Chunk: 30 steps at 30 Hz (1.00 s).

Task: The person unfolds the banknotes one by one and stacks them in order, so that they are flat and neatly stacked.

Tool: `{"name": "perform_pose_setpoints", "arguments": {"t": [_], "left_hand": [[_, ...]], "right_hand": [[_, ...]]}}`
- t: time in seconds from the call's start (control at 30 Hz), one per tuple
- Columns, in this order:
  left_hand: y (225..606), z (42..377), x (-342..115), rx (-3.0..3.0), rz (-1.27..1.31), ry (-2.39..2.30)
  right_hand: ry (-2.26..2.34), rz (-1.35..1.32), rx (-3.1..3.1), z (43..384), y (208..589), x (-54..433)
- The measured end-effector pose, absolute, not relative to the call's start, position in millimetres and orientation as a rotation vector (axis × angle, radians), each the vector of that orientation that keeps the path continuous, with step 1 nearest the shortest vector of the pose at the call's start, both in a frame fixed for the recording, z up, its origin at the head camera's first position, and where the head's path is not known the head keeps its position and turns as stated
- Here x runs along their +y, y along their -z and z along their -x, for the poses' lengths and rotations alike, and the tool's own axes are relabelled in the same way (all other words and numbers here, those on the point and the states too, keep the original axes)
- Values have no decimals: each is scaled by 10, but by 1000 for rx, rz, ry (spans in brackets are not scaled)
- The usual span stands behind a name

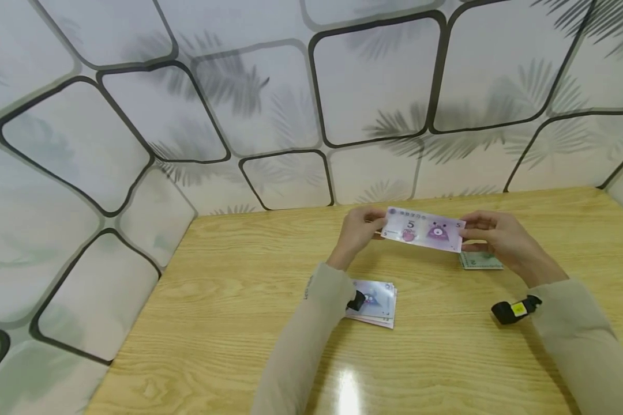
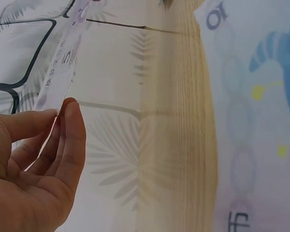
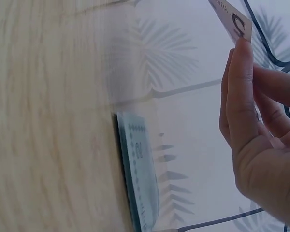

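Note:
A purple play banknote (image 1: 423,229) marked 5, with a cartoon creature on it, is held up flat above the table between both hands. My left hand (image 1: 359,230) pinches its left end between thumb and fingers; the left wrist view shows that pinch on the note's edge (image 2: 63,67). At the other end my right hand (image 1: 500,239) grips the note's right edge, thumb against fingers. Below the right hand lies a green banknote stack (image 1: 481,261), partly covered by that hand in the head view. A stack of banknotes (image 1: 376,300), a blue one on top, lies beside the left forearm.
The wooden table (image 1: 228,305) meets a wall (image 1: 374,86) patterned with dark outlines and leaves at its far edge and left side. Black camera straps sit on both wrists, the right one (image 1: 516,309) with a yellow label.

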<state>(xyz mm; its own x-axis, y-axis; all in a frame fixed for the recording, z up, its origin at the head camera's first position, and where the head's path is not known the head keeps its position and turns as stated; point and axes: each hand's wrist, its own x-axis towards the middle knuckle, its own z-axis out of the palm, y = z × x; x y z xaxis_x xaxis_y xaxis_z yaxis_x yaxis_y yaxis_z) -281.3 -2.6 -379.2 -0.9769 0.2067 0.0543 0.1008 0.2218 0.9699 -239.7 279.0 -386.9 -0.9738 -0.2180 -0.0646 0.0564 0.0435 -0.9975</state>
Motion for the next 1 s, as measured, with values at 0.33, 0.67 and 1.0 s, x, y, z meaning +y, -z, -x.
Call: {"name": "perform_pose_setpoints", "arguments": {"t": [0.33,0.67,1.0], "left_hand": [[3739,2711,-154,2336,-323,-1938],[3781,2681,-294,2319,-401,-1924],[3746,2624,-405,2343,-427,-1890]], "right_hand": [[2083,225,2065,2327,3835,2718],[2116,319,2041,2289,3804,2650],[2018,387,2159,2242,3761,2565]]}}
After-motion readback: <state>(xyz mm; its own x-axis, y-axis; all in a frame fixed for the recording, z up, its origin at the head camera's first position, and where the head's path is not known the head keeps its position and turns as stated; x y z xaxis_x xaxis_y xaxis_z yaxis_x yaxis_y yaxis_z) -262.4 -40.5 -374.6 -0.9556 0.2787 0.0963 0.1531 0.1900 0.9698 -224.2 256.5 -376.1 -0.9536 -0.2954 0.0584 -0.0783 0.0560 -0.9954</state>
